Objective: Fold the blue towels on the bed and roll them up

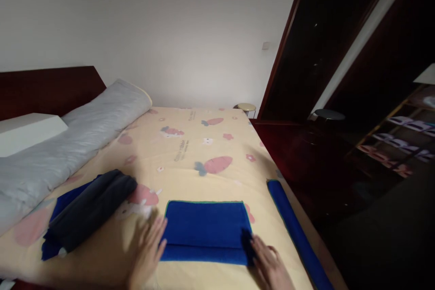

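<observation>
A folded blue towel [207, 229] lies flat on the cream patterned bed sheet [190, 154] near the bed's front edge. My left hand [147, 251] rests open, fingers spread, against the towel's left edge. My right hand [270, 265] lies on the sheet at the towel's lower right corner, fingertips touching it. A rolled blue towel [297, 231] lies to the right, along the bed's right edge. To the left, a dark rolled cloth [91, 208] sits on top of another blue towel [63, 204].
A grey rolled quilt [68, 145] and a white pillow [27, 131] lie along the bed's left side by the dark headboard [47, 88]. Dark wooden furniture [306, 90] stands close to the right; a round stool [246, 108] is beyond the bed.
</observation>
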A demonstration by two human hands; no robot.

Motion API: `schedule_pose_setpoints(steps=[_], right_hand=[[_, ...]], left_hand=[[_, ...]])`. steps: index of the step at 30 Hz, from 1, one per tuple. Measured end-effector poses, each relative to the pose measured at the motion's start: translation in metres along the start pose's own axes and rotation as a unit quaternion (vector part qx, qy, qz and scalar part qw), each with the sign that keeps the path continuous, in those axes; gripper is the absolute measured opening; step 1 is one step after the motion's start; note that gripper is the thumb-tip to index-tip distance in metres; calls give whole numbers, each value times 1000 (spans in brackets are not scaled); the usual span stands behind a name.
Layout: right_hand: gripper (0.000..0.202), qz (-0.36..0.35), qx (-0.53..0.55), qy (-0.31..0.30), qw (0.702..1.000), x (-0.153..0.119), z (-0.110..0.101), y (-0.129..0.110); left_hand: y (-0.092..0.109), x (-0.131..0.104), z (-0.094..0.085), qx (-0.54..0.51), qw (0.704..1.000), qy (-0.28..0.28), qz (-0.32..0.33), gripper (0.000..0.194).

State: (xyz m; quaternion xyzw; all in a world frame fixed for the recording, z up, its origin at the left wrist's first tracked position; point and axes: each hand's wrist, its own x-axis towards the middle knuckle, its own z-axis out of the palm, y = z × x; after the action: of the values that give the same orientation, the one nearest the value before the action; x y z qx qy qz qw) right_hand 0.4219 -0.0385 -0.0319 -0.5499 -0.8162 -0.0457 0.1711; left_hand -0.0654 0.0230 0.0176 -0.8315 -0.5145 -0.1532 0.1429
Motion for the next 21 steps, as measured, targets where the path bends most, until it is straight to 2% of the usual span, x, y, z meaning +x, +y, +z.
schedule_pose_setpoints(steps=[2, 4, 6, 7, 9, 14, 16, 18, 21], right_hand=[[59, -95, 21, 9, 995, 5, 4, -41], [53, -131, 36, 19, 991, 16, 10, -76], [45, -102, 42, 30, 993, 27, 14, -97], [41, -81, 43, 33, 995, 31, 14, -101], [36, -52, 38, 35, 997, 32, 11, -96], [33, -56, -3, 48, 997, 9, 1, -44], [33, -61, -15, 55, 997, 3, 0, -33], [30, -48, -21, 67, 996, 5, 0, -33], [22, -16, -19, 83, 996, 17, -2, -41]], left_hand=[[54, -4, -4, -21, 992, -49, 110, 63], [101, -5, 3, -38, 982, -69, 174, 64], [128, -4, 15, -43, 980, -68, 181, 65], [132, -4, 22, -43, 981, -64, 175, 65], [120, -7, 32, -42, 984, -50, 165, 63], [40, -37, 44, -10, 991, -19, 136, 56], [16, -48, 46, 11, 993, -18, 114, 54], [6, -53, 46, 33, 996, -22, 76, 51], [9, -46, 46, 55, 997, -46, 31, 49]])
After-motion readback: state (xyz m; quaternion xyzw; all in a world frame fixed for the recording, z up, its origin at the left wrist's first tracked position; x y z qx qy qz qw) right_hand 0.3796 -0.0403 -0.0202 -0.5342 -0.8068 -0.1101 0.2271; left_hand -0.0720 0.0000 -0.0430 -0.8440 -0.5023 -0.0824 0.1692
